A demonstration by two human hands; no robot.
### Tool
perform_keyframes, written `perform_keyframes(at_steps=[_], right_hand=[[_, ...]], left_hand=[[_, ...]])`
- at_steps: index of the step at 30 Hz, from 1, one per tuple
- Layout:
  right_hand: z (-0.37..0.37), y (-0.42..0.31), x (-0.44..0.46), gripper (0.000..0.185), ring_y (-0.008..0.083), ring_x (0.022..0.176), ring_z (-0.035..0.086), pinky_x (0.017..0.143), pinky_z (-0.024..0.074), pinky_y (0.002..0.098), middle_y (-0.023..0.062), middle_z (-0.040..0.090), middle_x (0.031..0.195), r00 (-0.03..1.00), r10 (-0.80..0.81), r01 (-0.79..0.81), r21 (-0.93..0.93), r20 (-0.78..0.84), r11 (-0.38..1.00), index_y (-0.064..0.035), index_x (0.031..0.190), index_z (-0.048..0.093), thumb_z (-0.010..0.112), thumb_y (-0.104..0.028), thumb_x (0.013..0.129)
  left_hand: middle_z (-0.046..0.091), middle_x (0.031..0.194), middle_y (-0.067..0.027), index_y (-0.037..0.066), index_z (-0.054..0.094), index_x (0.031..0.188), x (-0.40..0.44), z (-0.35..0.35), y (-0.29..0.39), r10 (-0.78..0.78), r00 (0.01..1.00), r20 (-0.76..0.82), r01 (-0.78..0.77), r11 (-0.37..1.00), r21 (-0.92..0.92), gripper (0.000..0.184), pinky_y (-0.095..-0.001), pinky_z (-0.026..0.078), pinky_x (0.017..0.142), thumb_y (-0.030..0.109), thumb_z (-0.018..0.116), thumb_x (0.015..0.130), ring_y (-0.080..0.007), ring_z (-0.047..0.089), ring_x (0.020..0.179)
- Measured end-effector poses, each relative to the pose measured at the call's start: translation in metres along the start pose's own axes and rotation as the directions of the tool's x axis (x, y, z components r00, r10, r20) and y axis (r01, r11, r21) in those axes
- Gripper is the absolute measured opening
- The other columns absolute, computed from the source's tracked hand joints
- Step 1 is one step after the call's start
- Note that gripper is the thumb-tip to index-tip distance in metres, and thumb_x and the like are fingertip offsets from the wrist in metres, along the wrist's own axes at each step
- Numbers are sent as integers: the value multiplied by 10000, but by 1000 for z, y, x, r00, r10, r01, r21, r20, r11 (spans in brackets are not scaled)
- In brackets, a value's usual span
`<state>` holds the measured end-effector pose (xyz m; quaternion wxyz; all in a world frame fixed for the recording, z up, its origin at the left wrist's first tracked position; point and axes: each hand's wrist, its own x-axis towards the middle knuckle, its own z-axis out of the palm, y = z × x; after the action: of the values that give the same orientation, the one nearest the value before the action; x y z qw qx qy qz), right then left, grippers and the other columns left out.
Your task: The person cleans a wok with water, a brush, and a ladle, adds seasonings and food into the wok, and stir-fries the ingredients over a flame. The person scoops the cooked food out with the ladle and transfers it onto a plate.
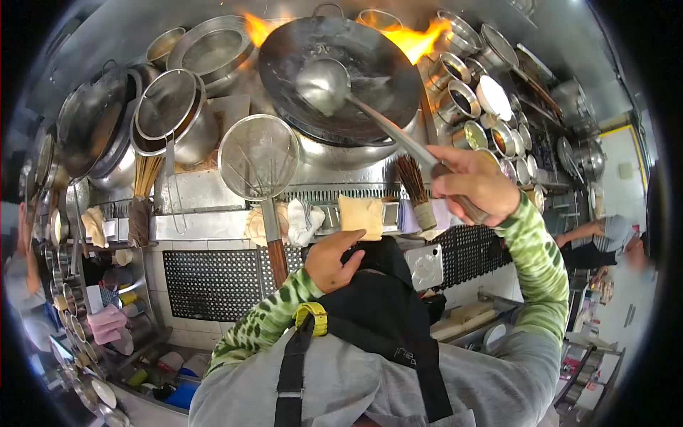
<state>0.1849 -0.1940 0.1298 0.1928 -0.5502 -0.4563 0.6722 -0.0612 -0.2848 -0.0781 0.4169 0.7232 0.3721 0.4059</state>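
Note:
My right hand (pixel 480 181) is wrapped around the handle of a long metal ladle (pixel 324 85). The ladle's bowl is over the inside of a large dark wok (pixel 380 89), whose far side has flames rising around it. Its contents are hard to make out. My left hand (pixel 334 260) rests in front of my black apron, thumb and fingers apart, holding nothing. Just beyond its fingertips lies a folded tan cloth (pixel 361 217) on the stove's front ledge. A round wire strainer (pixel 259 156) with a wooden handle lies to the left of the wok.
Bamboo brushes stand at the ledge, one dark brush (pixel 413 185) near my right hand. Seasoning bowls (pixel 494 97) and pots crowd the right side. Another strainer (pixel 167 107) sits over a pot on the left. Flames (pixel 420 39) burn behind the wok. Another person (pixel 605 235) is at far right.

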Motion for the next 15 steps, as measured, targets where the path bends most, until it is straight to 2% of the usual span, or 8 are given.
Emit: perform_keyframes(at_steps=[3,5,7,9,10,12,14,15], right_hand=[[-19,-23,9,586,60,451,475,398,345,215,24,577,760,991,-105,59,-424,-85,904,54,1394,412,570,2,832],[-31,-22,48,531,155,594,546,558,435,294,63,594,729,917,-398,269,-707,-19,654,84,1318,480,568,-48,811],[-33,-27,112,555,217,702,568,656,457,349,115,581,726,783,-619,411,-792,54,451,107,1311,461,584,-88,805],[-10,-48,185,627,299,756,612,728,479,372,174,637,824,747,-664,351,-868,34,350,42,1385,434,605,-137,809],[-2,-45,236,639,328,774,619,743,483,387,187,655,853,736,-677,412,-774,-28,480,9,1398,438,614,-144,803],[21,-51,343,607,149,618,601,506,494,304,71,645,846,713,-693,447,-691,-108,567,-37,1413,463,621,-111,831],[75,-76,385,263,146,462,546,409,433,310,64,611,690,773,-615,388,-650,-157,653,-4,1056,632,618,-69,801],[102,-82,393,148,155,417,524,359,389,329,55,567,600,832,-523,415,-418,-185,808,-8,932,615,611,-50,790]], left_hand=[[663,998,-195,10,600,1199,-15,-15,-3,-81,994,-68,82,997,3,387,-375,530,780,74,681,825,-336,656,874],[663,998,-198,9,600,1197,-23,-28,2,-121,986,-119,128,990,56,383,-380,530,777,76,679,828,-337,658,872],[665,1003,-212,5,601,1209,-36,-35,-2,-145,968,-205,164,984,76,397,-387,530,779,89,682,830,-344,660,877],[667,990,-215,8,609,1207,-47,-44,2,-149,935,-322,186,979,87,395,-387,530,775,98,682,830,-358,657,879],[668,982,-217,11,615,1202,-56,-47,-2,-129,927,-353,187,973,136,393,-385,531,770,109,686,829,-359,660,878],[666,928,-179,2,606,1203,-73,-50,-1,-128,898,-421,225,956,188,383,-337,524,725,96,685,839,-275,662,810],[663,913,-176,5,608,1195,-90,-51,7,-230,842,-488,322,940,112,371,-337,522,703,101,680,844,-272,658,774],[662,910,-175,5,610,1190,-98,-53,14,-305,805,-509,379,924,45,362,-337,523,690,106,675,848,-271,658,756]])
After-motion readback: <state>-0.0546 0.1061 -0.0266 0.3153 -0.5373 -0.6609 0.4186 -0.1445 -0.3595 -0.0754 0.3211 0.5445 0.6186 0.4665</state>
